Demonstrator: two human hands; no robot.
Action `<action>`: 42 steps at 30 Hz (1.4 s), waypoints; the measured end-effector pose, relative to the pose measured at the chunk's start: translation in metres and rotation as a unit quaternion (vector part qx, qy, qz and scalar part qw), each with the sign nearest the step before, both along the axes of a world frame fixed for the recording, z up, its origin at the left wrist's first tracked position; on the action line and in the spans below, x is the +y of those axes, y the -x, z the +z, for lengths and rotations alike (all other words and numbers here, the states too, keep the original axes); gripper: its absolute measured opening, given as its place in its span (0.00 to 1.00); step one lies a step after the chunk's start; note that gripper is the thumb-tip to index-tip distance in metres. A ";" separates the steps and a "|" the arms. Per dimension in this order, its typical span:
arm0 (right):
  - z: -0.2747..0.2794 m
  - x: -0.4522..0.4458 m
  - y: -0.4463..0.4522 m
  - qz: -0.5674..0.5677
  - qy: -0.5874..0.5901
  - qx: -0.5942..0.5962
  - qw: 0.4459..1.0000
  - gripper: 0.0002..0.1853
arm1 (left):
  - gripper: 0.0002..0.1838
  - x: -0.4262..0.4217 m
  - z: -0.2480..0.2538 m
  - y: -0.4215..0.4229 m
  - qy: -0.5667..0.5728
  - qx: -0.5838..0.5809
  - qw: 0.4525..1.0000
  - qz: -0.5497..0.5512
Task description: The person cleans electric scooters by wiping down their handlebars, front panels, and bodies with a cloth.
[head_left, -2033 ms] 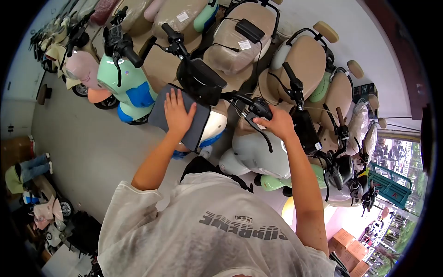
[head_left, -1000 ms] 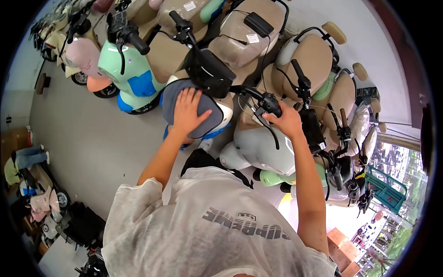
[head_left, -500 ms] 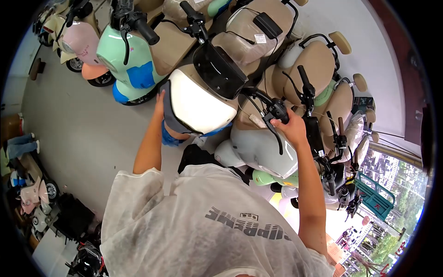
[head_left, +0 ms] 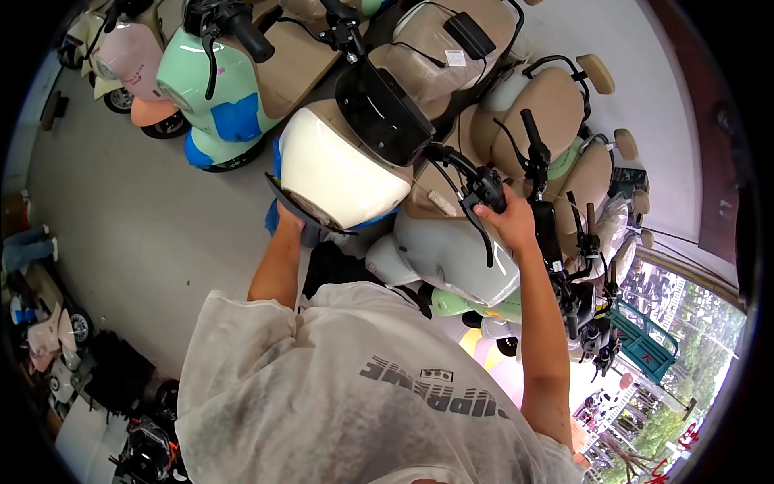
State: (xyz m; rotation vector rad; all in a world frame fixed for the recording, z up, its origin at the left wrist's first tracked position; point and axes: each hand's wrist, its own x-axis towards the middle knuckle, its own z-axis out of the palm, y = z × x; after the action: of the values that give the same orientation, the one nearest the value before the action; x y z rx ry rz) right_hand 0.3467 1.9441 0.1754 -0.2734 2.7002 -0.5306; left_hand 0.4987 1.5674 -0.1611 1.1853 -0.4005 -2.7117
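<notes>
A cream-white electric scooter point(head_left: 343, 173) stands in front of me, with a black dash cover point(head_left: 383, 117) below its handlebar. My left hand point(head_left: 290, 219) grips a dark curved panel point(head_left: 310, 216) at the scooter's front. The panel stands edge-on, tilted off the white shell at its upper left end; whether its lower end touches the shell I cannot tell. The left fingers are partly hidden behind it. My right hand point(head_left: 509, 216) is wrapped around the handlebar grip point(head_left: 486, 191), the brake lever point(head_left: 480, 234) just beside it. Blue wrapping shows under the white shell.
A grey scooter point(head_left: 455, 254) stands close on the right. On the left is a mint-green scooter point(head_left: 214, 101) with blue film, then a pink one point(head_left: 129, 60). A charger point(head_left: 469, 34) with a cable lies on a wrapped seat behind. Grey floor point(head_left: 153, 234) stretches left.
The dark panel has swung away from the white shell, now edge-on. My left hand has moved down with it. My right hand stays on the handlebar, and the view has shifted slightly.
</notes>
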 end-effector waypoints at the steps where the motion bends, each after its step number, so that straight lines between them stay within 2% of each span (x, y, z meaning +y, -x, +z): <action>1: 0.000 0.000 0.000 0.002 -0.002 0.001 1.000 0.35 | 0.29 0.003 0.008 -0.002 -0.015 -0.002 1.000 0.002; 8: -0.006 0.004 0.000 0.016 -0.009 0.025 1.000 0.37 | 0.29 0.027 0.066 -0.019 -0.056 0.070 0.996 -0.017; 11: -0.007 0.005 -0.001 0.027 0.001 0.033 0.999 0.39 | 0.30 0.041 0.053 -0.030 -0.001 0.077 0.997 -0.007; 12: -0.007 0.004 -0.001 0.030 -0.012 0.032 0.999 0.40 | 0.35 0.042 0.058 -0.030 -0.020 0.070 0.997 -0.022; 17: -0.004 0.006 0.002 0.040 -0.038 0.023 0.998 0.43 | 0.36 0.064 0.081 -0.041 -0.035 0.056 0.995 -0.068; 19: -0.002 0.005 0.000 0.036 -0.029 0.026 0.999 0.42 | 0.36 0.082 0.113 -0.043 -0.104 0.089 0.986 -0.092; 21: -0.003 0.006 0.001 0.041 -0.025 0.028 0.998 0.43 | 0.37 0.102 0.122 -0.042 -0.091 0.110 0.985 -0.098; 23: -0.006 0.008 0.002 0.041 -0.026 0.030 0.998 0.44 | 0.37 0.117 0.125 -0.040 -0.129 0.168 0.973 -0.089; 29: -0.004 0.009 0.001 0.037 -0.020 0.022 0.999 0.45 | 0.37 0.144 0.144 -0.019 -0.136 0.168 0.976 0.000; 33: -0.003 0.009 0.002 0.039 -0.030 0.017 0.999 0.45 | 0.37 0.149 0.143 -0.016 -0.139 0.119 0.983 0.017; 37: -0.004 0.010 0.002 0.036 -0.021 0.007 0.999 0.45 | 0.39 0.146 0.102 -0.019 -0.145 0.101 0.984 -0.017; 42: -0.003 0.010 0.005 0.032 -0.024 -0.002 0.999 0.45 | 0.35 0.146 0.092 -0.018 -0.196 0.080 0.977 -0.011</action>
State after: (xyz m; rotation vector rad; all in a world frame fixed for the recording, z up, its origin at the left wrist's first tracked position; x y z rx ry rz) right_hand 0.3420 1.9538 0.1724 -0.3439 2.6869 -0.4470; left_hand 0.5170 1.7136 -0.0689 1.0298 0.1527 -2.9664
